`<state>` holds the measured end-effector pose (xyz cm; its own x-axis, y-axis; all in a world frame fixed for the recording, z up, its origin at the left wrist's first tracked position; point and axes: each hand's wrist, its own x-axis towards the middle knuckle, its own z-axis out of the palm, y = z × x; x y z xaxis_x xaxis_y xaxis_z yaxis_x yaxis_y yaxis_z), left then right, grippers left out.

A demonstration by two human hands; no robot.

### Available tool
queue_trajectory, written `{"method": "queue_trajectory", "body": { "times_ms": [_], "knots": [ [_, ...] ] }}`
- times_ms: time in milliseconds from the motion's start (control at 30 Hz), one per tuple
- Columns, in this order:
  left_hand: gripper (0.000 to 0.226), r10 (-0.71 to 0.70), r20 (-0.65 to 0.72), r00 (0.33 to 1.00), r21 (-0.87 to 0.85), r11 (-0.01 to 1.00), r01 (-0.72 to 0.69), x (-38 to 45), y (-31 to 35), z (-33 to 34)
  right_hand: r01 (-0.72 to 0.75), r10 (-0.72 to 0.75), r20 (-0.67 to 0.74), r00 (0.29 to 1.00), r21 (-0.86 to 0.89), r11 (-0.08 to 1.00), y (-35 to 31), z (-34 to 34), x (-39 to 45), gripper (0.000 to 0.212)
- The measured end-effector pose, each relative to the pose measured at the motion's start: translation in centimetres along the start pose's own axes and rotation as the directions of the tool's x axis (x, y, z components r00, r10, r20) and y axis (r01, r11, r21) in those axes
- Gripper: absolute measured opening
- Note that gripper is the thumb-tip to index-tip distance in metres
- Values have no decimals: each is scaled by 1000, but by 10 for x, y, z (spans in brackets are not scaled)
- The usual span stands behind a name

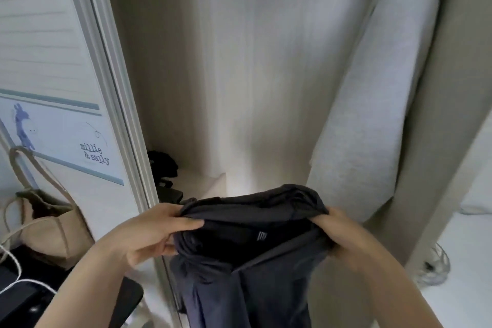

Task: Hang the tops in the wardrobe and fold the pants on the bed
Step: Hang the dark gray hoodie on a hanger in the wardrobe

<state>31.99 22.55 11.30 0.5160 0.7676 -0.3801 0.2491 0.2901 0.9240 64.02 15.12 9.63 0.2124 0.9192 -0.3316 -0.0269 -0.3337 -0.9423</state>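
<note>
Both hands raised before the open wardrobe (213, 88), left hand (149, 231) and right hand (343, 237) each gripping bunched edges of a dark grey garment (253, 247), spread between them.

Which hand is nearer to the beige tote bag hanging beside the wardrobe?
Left. The left hand grips the dark garment at its left edge, just right of the tote bag. The right hand grips the garment's far edge, across it from the bag.

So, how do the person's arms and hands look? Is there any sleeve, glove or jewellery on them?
The left hand and the right hand are bare, with no gloves. Both forearms are uncovered as far as the picture shows, so no sleeve is visible. I see no ring, watch or bracelet.
</note>
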Motion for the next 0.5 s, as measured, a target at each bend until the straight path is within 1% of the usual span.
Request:
{"method": "queue_trajectory", "body": {
  "times_ms": [33, 67, 100, 133, 167, 200, 233, 267, 300, 333, 367, 433, 500],
  "knots": [
    [50, 14, 35, 999, -6, 1000, -14, 5, 9, -12, -18, 14, 54, 998, 81, 997, -12, -3, 0, 13],
    [51, 28, 38, 999, -35, 999, -27, 9, 14, -19, -38, 20, 128, 992, 143, 989, -20, -6, -3, 19],
    [50, 55, 24, 998, -75, 996, -53, 15, 22, -29, -35, -1, 186, 983, 192, 981, -30, -9, -4, 28],
    [48, 83, -20, 996, -130, 988, -85, 21, 29, -35, -17, -33, 213, 977, 230, 973, -38, -12, -5, 36],
    [44, 103, -81, 991, -191, 975, -117, 27, 34, -40, 12, -67, 203, 977, 260, 966, -45, -12, -7, 40],
    [39, 132, -122, 984, -242, 957, -159, 34, 43, -43, 72, -114, 143, 983, 273, 959, -53, -12, -6, 40],
    [35, 166, -144, 976, -287, 937, -202, 40, 52, -44, 152, -170, 47, 984, 270, 951, -59, -11, -5, 37],
    [34, 204, -150, 967, -314, 918, -243, 46, 61, -42, 241, -233, -61, 971, 248, 938, -65, -8, -4, 32],
    [33, 248, -144, 958, -324, 903, -282, 51, 73, -40, 333, -305, -161, 939, 188, 924, -73, -4, -4, 27],
    [33, 280, -147, 949, -318, 895, -313, 54, 83, -37, 411, -384, -238, 892, 78, 908, -80, 0, -5, 24],
    [31, 316, -142, 938, -304, 888, -345, 58, 97, -34, 479, -476, -301, 826, -69, 875, -90, 3, -6, 21],
    [26, 372, -168, 913, -286, 868, -407, 63, 120, -28, 532, -622, -332, 709, -327, 781, -105, 5, -8, 20],
    [22, 413, -220, 884, -266, 846, -462, 70, 145, -27, 524, -695, -343, 632, -472, 709, -122, 6, -9, 20]
  ]
}}
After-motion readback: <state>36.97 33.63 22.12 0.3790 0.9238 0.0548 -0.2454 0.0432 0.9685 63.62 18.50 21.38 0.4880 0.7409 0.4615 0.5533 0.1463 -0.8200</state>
